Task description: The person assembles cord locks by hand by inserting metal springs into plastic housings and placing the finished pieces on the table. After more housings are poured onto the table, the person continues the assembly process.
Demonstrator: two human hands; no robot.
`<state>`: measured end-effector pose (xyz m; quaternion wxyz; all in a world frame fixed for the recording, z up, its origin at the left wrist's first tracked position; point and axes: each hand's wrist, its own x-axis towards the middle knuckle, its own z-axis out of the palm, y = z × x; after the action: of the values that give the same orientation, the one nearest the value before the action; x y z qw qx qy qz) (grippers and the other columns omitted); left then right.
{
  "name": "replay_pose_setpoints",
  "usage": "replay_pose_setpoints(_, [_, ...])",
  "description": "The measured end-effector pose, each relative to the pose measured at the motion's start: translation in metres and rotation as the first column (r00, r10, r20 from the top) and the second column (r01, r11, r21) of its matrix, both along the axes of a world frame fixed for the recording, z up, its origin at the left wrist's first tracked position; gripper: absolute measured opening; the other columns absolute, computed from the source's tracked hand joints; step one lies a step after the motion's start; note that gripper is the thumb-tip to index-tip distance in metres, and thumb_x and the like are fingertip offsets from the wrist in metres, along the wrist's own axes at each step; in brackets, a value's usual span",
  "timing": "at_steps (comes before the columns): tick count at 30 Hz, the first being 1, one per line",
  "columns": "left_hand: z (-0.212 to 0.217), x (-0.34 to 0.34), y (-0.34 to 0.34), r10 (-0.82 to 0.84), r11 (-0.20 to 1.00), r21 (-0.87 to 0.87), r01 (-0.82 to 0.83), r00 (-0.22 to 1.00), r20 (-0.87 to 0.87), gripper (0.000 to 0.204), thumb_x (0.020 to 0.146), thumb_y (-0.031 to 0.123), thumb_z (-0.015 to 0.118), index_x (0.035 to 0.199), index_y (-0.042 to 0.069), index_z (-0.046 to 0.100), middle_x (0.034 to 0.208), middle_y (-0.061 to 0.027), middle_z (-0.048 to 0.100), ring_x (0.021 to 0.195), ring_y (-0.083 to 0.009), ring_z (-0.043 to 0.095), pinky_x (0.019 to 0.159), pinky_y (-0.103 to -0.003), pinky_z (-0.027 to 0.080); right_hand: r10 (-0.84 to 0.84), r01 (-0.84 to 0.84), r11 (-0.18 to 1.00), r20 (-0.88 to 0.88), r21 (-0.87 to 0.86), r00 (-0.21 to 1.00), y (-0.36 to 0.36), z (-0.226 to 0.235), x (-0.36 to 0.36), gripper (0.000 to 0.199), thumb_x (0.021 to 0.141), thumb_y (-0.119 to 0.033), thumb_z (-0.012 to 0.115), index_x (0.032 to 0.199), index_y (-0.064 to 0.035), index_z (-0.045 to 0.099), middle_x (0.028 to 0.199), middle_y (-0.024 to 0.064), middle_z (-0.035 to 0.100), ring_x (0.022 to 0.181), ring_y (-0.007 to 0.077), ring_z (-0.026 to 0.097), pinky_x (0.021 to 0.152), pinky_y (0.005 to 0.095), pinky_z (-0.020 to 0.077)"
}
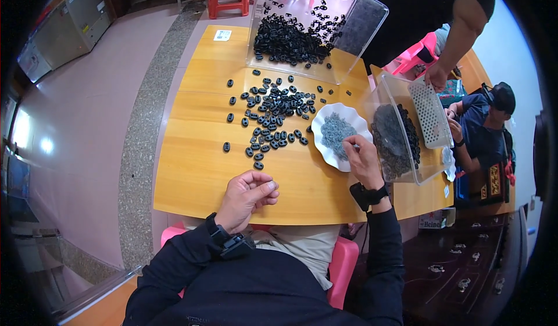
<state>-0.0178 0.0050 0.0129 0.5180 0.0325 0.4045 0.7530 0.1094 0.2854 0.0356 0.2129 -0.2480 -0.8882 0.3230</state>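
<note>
My right hand [363,162] reaches over a white scalloped dish [326,153], its fingertips pinched at the edge of a heap of tiny grey pieces [337,129] that look like small springs. Whether a piece is between those fingertips is too small to tell. Near the table's front edge, my left hand [247,198] is closed, thumb pressed against the curled fingers; what it holds, if anything, is hidden. Beyond it, many black oval plastic pieces [258,165] with two holes lie scattered on the wooden table [197,93], with smaller dark block-like pieces among them.
A clear bin [360,41] of black pieces stands tilted at the back. Another clear bin [407,172] of dark pieces stands right of the dish, beside a white perforated basket [427,119] gripped by a co-worker's hand [436,77]. Another person [485,122] sits at far right.
</note>
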Motion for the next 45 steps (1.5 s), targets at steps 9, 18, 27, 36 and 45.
replay_pose_setpoints(9, [-0.005, 0.003, -0.001, -0.011, 1.000, -0.010, 0.010, 0.998, -0.069, 0.014, 0.089, 0.006, 0.061, 0.102, 0.001, 0.059, 0.090, -0.0080, 0.065, 0.078, -0.0138, 0.065, 0.070, -0.027, 0.057, -0.022, 0.006, 0.903, -0.033, -0.429, 0.999, -0.022, 0.014, 0.001, 0.012, 0.092, -0.013, 0.058, 0.095, -0.0014, 0.060, 0.067, -0.0012, 0.053, 0.050, 0.0033, 0.047, 0.045, 0.0183, 0.0380])
replay_pose_setpoints(18, [0.003, 0.010, -0.001, -0.138, 0.990, -0.008, 0.138, 0.979, -0.153, 0.020, 0.093, 0.016, 0.059, 0.102, -0.002, 0.061, 0.087, -0.0059, 0.064, 0.075, -0.0111, 0.062, 0.070, -0.025, 0.053, 0.246, -0.291, 0.666, -0.166, -0.687, 0.955, -0.108, 0.021, 0.002, 0.011, 0.093, -0.010, 0.057, 0.095, 0.0011, 0.058, 0.076, 0.0008, 0.054, 0.055, 0.0054, 0.050, 0.048, 0.0180, 0.0415])
replay_pose_setpoints(27, [0.010, 0.010, -0.005, -0.199, 0.977, 0.028, 0.214, 0.945, -0.261, 0.020, 0.094, 0.019, 0.059, 0.094, 0.000, 0.063, 0.078, -0.0021, 0.063, 0.071, -0.0081, 0.059, 0.066, -0.023, 0.051, 0.365, -0.371, 0.809, -0.104, -0.457, 0.925, -0.130, 0.019, -0.004, 0.003, 0.084, -0.002, 0.064, 0.086, -0.0006, 0.063, 0.079, 0.0076, 0.059, 0.068, 0.0162, 0.056, 0.060, 0.0267, 0.0432])
replay_pose_setpoints(36, [0.008, 0.011, -0.005, -0.202, 0.978, -0.028, 0.207, 0.905, -0.375, 0.019, 0.093, 0.020, 0.060, 0.093, 0.001, 0.063, 0.078, -0.0012, 0.062, 0.071, -0.0072, 0.058, 0.067, -0.022, 0.049, 0.362, -0.361, 0.736, -0.118, -0.573, 0.925, -0.129, 0.018, 0.000, 0.007, 0.086, -0.007, 0.065, 0.086, -0.0001, 0.063, 0.076, 0.0055, 0.058, 0.064, 0.0104, 0.055, 0.055, 0.0247, 0.0419])
replay_pose_setpoints(45, [0.006, 0.012, -0.004, -0.212, 0.976, -0.020, 0.217, 0.925, -0.315, 0.015, 0.093, 0.015, 0.055, 0.090, 0.001, 0.061, 0.077, -0.0011, 0.060, 0.070, -0.0073, 0.056, 0.066, -0.023, 0.047, 0.467, -0.494, 0.855, -0.176, -0.160, 0.866, -0.133, 0.018, -0.003, 0.014, 0.077, 0.003, 0.067, 0.087, -0.0011, 0.059, 0.080, 0.0121, 0.059, 0.070, 0.0262, 0.060, 0.059, 0.0308, 0.0461])
